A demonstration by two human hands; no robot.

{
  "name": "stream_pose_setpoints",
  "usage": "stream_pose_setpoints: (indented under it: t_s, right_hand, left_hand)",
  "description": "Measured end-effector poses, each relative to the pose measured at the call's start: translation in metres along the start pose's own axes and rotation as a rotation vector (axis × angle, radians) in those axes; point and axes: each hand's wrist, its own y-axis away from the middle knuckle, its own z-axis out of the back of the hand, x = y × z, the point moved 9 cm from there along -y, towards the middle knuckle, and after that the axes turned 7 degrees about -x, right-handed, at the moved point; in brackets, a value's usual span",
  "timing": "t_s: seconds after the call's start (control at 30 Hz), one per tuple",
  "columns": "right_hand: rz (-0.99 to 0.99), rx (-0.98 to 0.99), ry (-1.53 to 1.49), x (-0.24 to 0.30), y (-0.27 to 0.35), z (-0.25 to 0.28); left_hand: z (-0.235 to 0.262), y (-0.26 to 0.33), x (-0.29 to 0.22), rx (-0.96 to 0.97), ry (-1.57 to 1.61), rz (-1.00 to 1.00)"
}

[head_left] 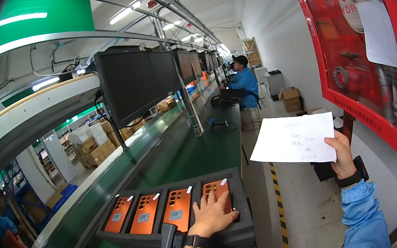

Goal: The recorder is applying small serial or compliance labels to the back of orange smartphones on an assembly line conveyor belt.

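Observation:
My left hand (213, 215) lies flat with spread fingers on the right end of a dark foam tray (243, 233), partly covering the rightmost of several orange phone backs (145, 215) that sit in its slots. The tray rests on a green workbench (187, 151). My right hand (341, 155) is raised to the right and pinches the lower right corner of a white sheet of paper (293, 139) with handwriting on it. Both wrists wear black straps over blue sleeves.
Dark monitors (136, 82) hang over the bench. A handheld scanner (218, 124) lies farther along it. A person in blue (245, 86) sits at the far end. A red wall cabinet (372, 46) juts out at right. Cardboard boxes (290, 98) stand on the aisle floor.

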Motion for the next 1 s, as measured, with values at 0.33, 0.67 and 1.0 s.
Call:
stream_pose_setpoints:
  t_s: [0.33, 0.67, 1.0]
  right_hand:
    - [-0.076, 0.054, 0.005, -0.016, 0.010, -0.020]
    - [-0.109, 0.071, -0.002, -0.027, 0.014, -0.031]
    - [-0.178, 0.123, -0.003, -0.041, 0.025, -0.049]
  left_hand:
    - [0.037, -0.002, -0.006, -0.332, 0.425, 0.055]
    - [0.059, 0.034, 0.019, -0.520, 0.766, -0.011]
    - [0.058, 0.047, 0.016, -0.604, 0.571, 0.007]
